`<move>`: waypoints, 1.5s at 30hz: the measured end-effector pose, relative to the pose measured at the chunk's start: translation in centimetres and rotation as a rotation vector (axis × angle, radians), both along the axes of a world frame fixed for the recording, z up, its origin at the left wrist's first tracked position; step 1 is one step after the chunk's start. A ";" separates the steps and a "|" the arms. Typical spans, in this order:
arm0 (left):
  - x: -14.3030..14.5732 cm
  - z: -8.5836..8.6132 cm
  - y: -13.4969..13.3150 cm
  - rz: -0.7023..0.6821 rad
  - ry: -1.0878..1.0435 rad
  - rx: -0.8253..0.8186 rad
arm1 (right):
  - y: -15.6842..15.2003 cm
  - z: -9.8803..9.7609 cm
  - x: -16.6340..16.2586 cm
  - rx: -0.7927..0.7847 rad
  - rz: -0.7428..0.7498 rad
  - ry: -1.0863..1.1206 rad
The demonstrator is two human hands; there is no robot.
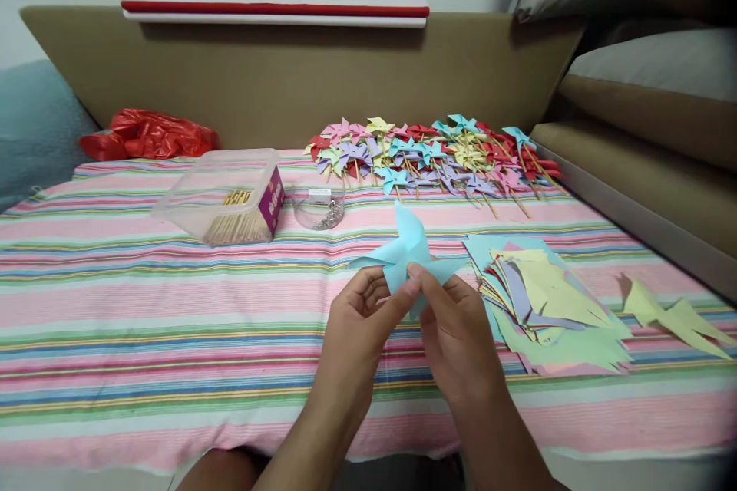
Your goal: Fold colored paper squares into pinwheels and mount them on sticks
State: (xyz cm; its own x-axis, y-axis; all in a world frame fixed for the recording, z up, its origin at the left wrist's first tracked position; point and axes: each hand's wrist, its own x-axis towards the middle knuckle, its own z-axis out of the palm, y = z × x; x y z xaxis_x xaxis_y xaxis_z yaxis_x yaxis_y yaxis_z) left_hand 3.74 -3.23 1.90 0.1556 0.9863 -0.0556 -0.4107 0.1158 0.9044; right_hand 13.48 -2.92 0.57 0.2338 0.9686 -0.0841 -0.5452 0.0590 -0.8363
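A light blue paper pinwheel is held up over the striped cloth, its blades folded in toward the middle. My left hand grips it from the left, thumb near the centre. From the right, my right hand pinches it, the thumb pressed on the centre. Whether a pin sits under the thumbs is hidden. To the right lies a stack of cut paper sheets in several colours. Beyond my hands, a round clear dish holds small metal pins. Left of it, a clear plastic box contains many wooden sticks.
Many finished pinwheels on sticks are heaped at the back right. A yellow cut paper piece lies at the far right. A red plastic bag rests at the back left. Grey cushions border the right side. The striped cloth covers the surface.
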 end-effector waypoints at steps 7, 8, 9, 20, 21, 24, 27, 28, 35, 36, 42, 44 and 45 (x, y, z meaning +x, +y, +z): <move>-0.2 -0.4 0.0 0.164 -0.019 -0.046 | -0.4 0.0 -1.0 0.013 0.051 0.039; -0.2 -0.5 0.0 0.177 -0.019 -0.050 | -0.4 -0.1 -1.0 0.012 0.058 0.040; -0.2 -0.5 0.1 0.185 -0.020 -0.051 | -0.5 -0.1 -1.0 0.010 0.064 0.040; -1.3 0.1 0.9 0.283 -0.151 -0.139 | 0.2 -0.3 0.5 0.095 -0.020 -0.214; -1.4 0.1 1.1 0.290 -0.159 -0.144 | 0.2 -0.4 0.8 0.127 -0.054 -0.282; -1.7 0.0 1.3 0.297 -0.169 -0.150 | 0.2 -0.6 1.9 0.275 -0.106 -0.573; -1.7 0.0 1.3 0.292 -0.160 -0.155 | -0.1 -0.6 2.7 0.478 -0.127 -0.892; -1.7 0.0 1.3 0.290 -0.156 -0.156 | -0.2 -0.5 2.8 0.534 -0.114 -0.988; -1.6 0.0 1.1 0.288 -0.141 -0.151 | -0.5 -0.2 2.7 0.626 -0.082 -1.282; -1.7 0.0 1.1 0.290 -0.133 -0.149 | -0.5 -0.2 2.6 0.618 -0.085 -1.275; -1.4 0.0 1.0 0.293 -0.035 -0.120 | -0.5 -0.1 2.3 0.441 -0.147 -1.033; -1.3 -0.1 0.9 0.286 0.002 -0.090 | -0.5 -0.1 2.1 0.354 -0.153 -0.917; -1.2 -0.1 0.8 0.283 0.020 -0.077 | -0.5 -0.1 2.1 0.316 -0.149 -0.871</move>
